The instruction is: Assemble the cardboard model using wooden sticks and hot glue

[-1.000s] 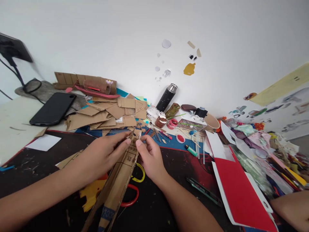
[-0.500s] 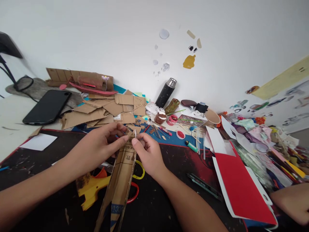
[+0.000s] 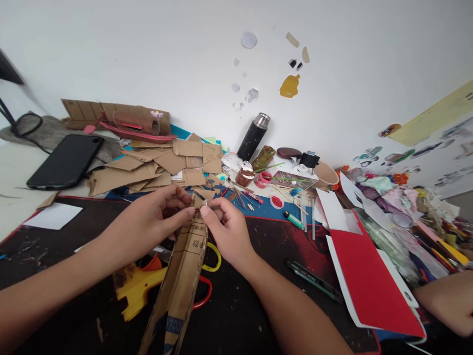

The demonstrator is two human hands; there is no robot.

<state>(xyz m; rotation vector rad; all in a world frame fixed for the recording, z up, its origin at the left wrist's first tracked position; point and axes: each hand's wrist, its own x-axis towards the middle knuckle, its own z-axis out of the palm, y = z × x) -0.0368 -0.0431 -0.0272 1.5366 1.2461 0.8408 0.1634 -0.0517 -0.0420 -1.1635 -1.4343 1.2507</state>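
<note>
A long folded cardboard piece, trough-shaped and printed with dark characters and a blue mark, runs from the bottom edge up to my hands. My left hand pinches its far end from the left, thumb on the near side. On the opposite edge, my right hand grips the same end between thumb and fingers. A small whitish bit shows at my right thumb tip; what it is I cannot make out. Beneath the cardboard lie a yellow glue gun and scissors with a yellow and a red handle loop.
Cardboard scraps, a red model boat and a black phone lie at the left. Behind my hands stand a thermos and paint jars. Rightward are a utility knife, red card and another person's arm.
The view has shifted slightly, so things on the desk sit a little further left. Both hands keep their hold on the cardboard's far end, with only a small shift of the fingers.
</note>
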